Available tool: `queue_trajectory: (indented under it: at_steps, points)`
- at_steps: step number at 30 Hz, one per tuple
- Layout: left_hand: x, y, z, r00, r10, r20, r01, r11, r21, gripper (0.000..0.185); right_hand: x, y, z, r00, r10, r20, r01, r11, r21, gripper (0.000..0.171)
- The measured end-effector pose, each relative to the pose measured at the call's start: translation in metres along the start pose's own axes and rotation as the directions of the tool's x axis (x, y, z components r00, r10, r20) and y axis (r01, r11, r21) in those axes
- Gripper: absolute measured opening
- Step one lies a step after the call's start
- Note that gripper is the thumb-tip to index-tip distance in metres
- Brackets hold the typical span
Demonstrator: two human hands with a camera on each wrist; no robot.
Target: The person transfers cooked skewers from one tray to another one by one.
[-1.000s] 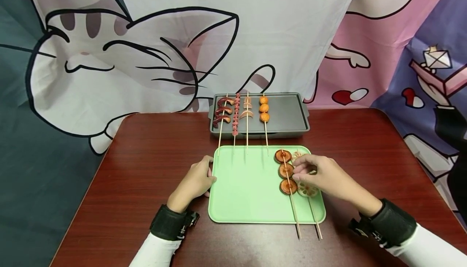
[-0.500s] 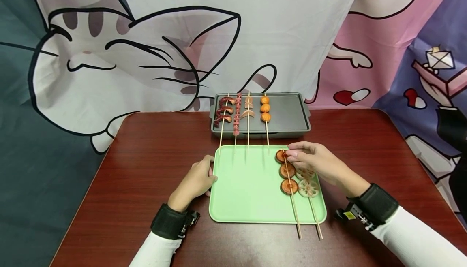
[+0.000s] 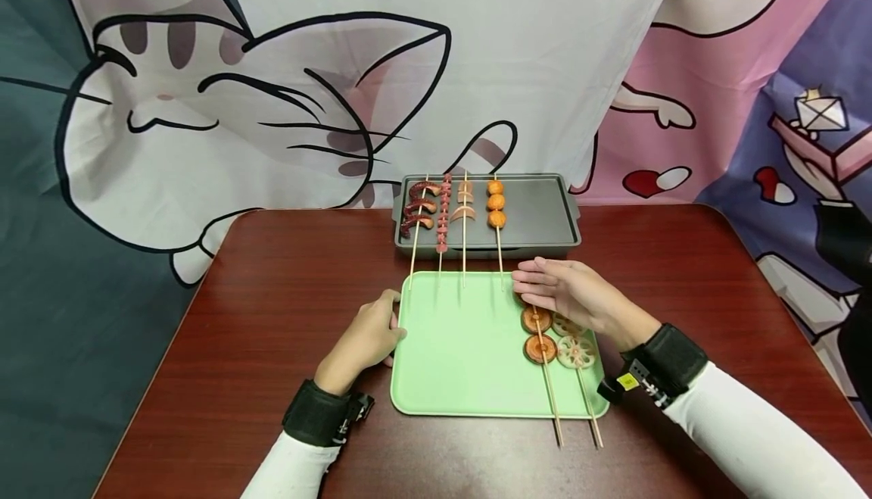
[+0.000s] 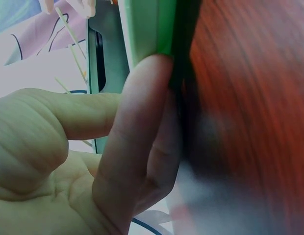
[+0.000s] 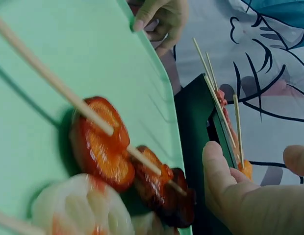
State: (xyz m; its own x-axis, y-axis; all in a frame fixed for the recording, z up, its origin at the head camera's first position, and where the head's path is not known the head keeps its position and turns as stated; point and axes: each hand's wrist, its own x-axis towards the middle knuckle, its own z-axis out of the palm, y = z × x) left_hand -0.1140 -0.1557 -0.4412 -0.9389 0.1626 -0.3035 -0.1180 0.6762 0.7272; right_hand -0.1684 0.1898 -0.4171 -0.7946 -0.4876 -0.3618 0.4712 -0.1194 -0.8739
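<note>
On the light-green rectangular plastic tray (image 3: 463,355), at right, lie two round-slice wooden skewers (image 3: 540,349). Left grip (image 3: 363,335) pinches its left edge; straight-fingered right grip (image 3: 572,291), unladen, seems reaching past its far edge; next perhaps needs pinching the orange-ball wooden skewer (image 3: 496,202) behind it.

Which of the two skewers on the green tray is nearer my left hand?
The mushroom skewer, threaded with brown discs; the lotus root skewer, with pale, holed slices, lies farther right.
</note>
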Motion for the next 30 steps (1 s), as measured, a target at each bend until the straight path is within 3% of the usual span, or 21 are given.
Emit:
queue_trajectory:
  at_steps: [7, 14, 30]
  points:
    - [0.001, -0.001, 0.000, 1.000, 0.002, -0.003, -0.002, 1.000, -0.003, 0.058, 0.012, -0.002, 0.009, 1.000, 0.016, 0.001, -0.016, 0.999, 0.044, 0.060]
    - [0.000, -0.001, 0.000, 1.000, 0.001, -0.008, -0.001, 1.000, -0.003, 0.058, 0.022, -0.001, 0.015, 0.999, 0.018, 0.028, -0.019, 1.000, 0.011, 0.053]
    - [0.001, -0.001, 0.000, 1.000, 0.003, -0.009, -0.003, 1.000, 0.003, 0.058, 0.037, 0.000, 0.028, 0.997, -0.032, -0.072, 0.035, 0.998, 0.043, 0.052]
